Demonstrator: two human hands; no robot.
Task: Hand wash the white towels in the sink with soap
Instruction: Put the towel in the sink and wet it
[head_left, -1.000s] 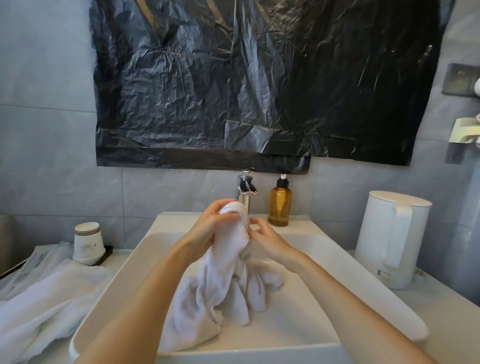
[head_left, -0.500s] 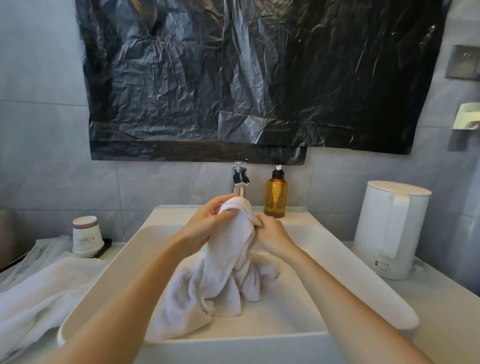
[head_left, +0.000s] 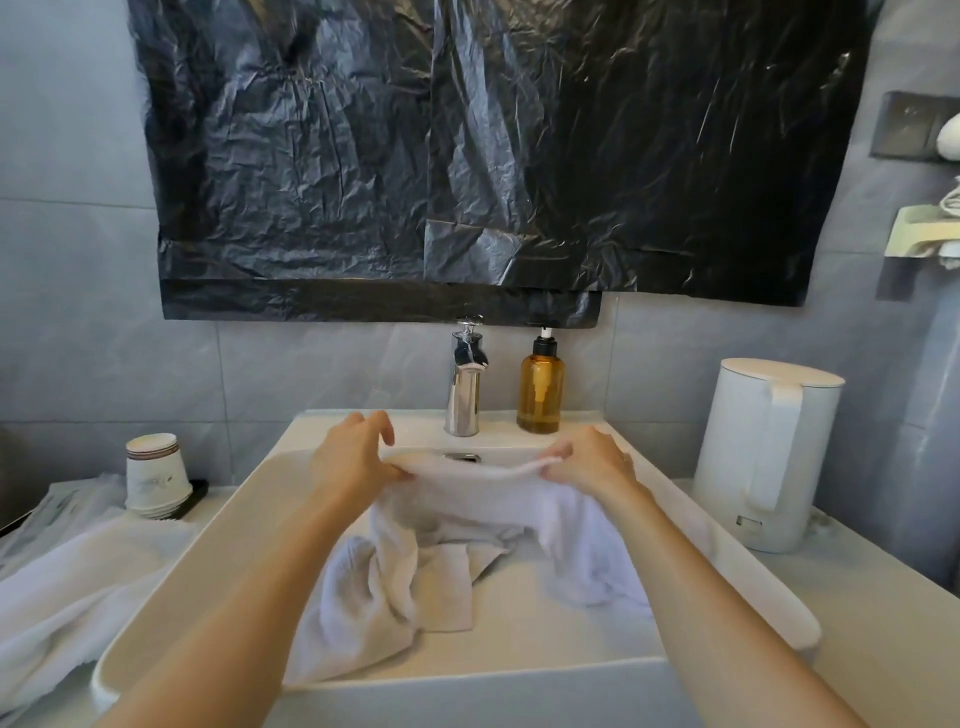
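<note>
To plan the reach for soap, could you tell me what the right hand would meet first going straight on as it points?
Probably the amber soap bottle: the right hand, gripping the white towel, points forward and slightly left at it. Nothing shows between them, though depth is unclear.

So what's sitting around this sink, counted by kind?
White towels: 2 (sink towel, counter towel)
Soap bottle: 1
Tap: 1
Kettle: 1
Paper cup stack: 1
Total: 6
</note>
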